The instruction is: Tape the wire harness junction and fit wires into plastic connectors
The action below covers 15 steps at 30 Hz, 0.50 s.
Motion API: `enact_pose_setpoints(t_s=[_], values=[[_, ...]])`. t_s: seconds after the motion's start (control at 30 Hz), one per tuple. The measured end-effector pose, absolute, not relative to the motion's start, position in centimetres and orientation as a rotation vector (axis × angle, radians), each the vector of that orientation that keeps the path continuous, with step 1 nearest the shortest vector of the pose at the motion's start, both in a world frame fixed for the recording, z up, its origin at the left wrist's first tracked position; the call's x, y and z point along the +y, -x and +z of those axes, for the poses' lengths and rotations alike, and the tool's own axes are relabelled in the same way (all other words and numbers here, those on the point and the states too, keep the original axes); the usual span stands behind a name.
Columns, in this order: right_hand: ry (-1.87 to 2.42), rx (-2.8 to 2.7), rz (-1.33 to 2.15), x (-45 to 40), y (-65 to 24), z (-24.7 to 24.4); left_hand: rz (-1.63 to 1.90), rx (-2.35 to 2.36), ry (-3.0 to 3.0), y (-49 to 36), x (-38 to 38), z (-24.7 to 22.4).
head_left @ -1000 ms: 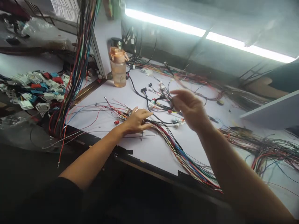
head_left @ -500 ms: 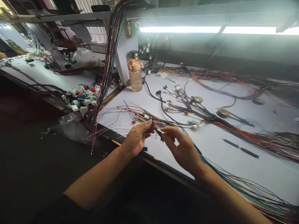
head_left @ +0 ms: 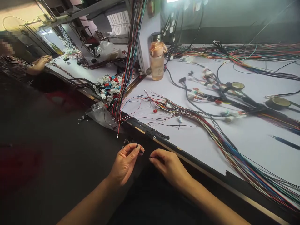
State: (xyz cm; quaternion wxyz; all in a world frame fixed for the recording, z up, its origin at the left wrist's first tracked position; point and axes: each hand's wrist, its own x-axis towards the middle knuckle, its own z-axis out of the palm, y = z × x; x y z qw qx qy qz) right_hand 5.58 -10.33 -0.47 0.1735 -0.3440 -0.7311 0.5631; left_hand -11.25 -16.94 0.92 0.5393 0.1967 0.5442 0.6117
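Left hand (head_left: 125,164): pinches 1 small black piece (head_left: 137,146), just off worktop's (head_left: 197,142) near edge. Right hand (head_left: 170,162): thumb near forefinger; cannot tell if grasping.

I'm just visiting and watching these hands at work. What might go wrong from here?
The left grip seems to pinch a small dark piece out past the table edge; if it slipped, it might be hard to find in the darkness below.

The red wire dangling over that edge could snag on a passing arm.

The bottle stands close to a black cable; a tug there might knock it over.
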Motion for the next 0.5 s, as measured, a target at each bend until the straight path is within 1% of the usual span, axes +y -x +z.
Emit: enact_pose_setpoints(t_s=[0.17, 0.37, 0.43, 0.5], values=[[0.894, -2.16, 1.519, -9.4, -5.2, 1.5, 1.535, 1.161, -0.606, 12.3, -17.9, 1.2], [1.06, -2.194, 1.569, -6.6, -4.6, 2.9, 1.629, 1.081, -0.484, 12.9, -17.6, -0.6], [1.093, -2.201, 1.489, -5.3, -3.9, 2.9, 1.66, 1.061, -0.385, 12.8, -17.2, -1.6], [1.119, -2.301, 1.323, -4.1, -2.8, 2.7, 1.695, 1.041, -0.29, 12.8, -16.7, -2.6]])
